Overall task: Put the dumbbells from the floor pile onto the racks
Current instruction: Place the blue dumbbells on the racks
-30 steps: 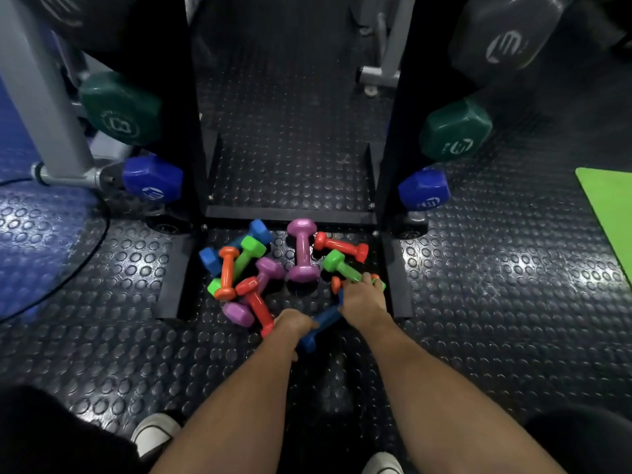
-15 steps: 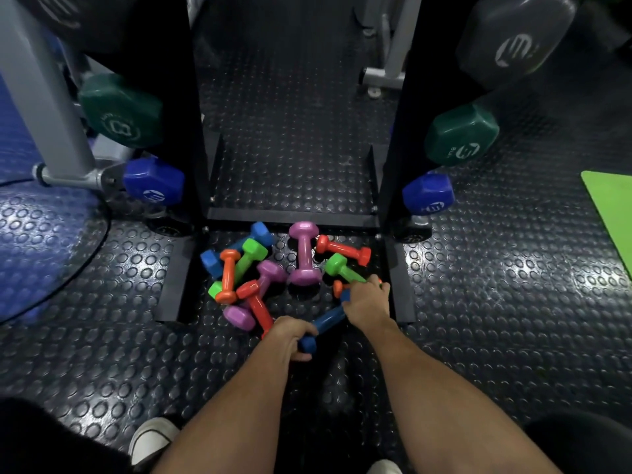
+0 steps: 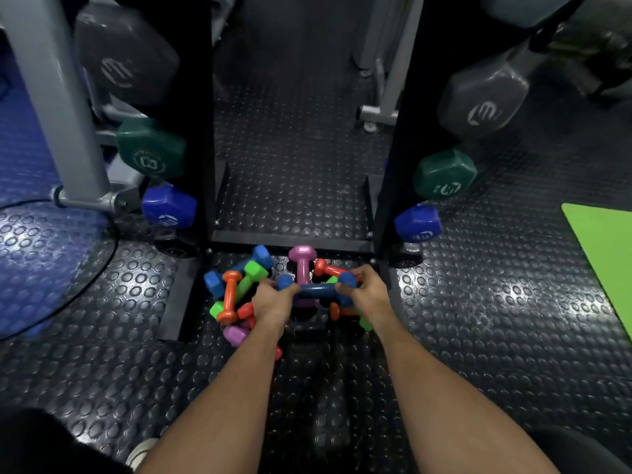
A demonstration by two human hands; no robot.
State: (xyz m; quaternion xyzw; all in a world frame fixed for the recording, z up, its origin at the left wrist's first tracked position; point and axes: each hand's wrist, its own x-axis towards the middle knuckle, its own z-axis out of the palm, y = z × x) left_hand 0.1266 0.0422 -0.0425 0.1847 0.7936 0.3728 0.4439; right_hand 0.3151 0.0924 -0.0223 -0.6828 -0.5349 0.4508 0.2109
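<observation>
1. Both hands grip one dark blue dumbbell (image 3: pixel 316 289): the left hand (image 3: pixel 272 304) is curled around its left head, the right hand (image 3: pixel 367 290) around its right head, fingers wrapped tight.
2. Its long axis runs left to right across the view, roughly level, held just above the floor pile (image 3: pixel 239 292).
3. Its handle is a smooth, slightly glossy bar between two rounded heads, with a coated, rubbery look.
4. Beneath lie the other small dumbbells, crossed at mixed angles: a pink dumbbell (image 3: pixel 301 261) pointing away from the person, an orange dumbbell (image 3: pixel 229 295) nearly parallel to it, a light green dumbbell (image 3: pixel 251 277) on a diagonal.
5. Black rack uprights (image 3: pixel 205 131) stand on either side, carrying hexagonal dumbbells in blue, green and grey.
6. The floor (image 3: pixel 478 319) is dark rubber with raised round studs.
</observation>
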